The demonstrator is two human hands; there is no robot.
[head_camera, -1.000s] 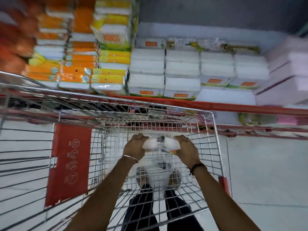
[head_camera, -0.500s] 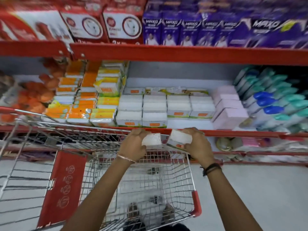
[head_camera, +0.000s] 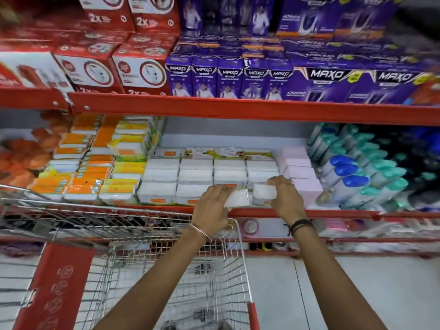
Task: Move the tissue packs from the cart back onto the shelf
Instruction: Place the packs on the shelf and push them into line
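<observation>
My left hand grips a white tissue pack, held just above the red front edge of the middle shelf. My right hand grips a second white tissue pack, lying at the shelf front beside the pink packs. Rows of matching white tissue packs fill the shelf behind both hands. The wire cart stands below my arms; I cannot see any pack inside it.
Orange and yellow packs are stacked left of the white ones. Bottles with blue and teal caps stand to the right. Red and purple boxes sit on the shelf above. A red panel hangs on the cart's left side.
Both hands rose out of the cart with a pack each and moved forward to the shelf front. My view tilted up from the cart to the shelves.
</observation>
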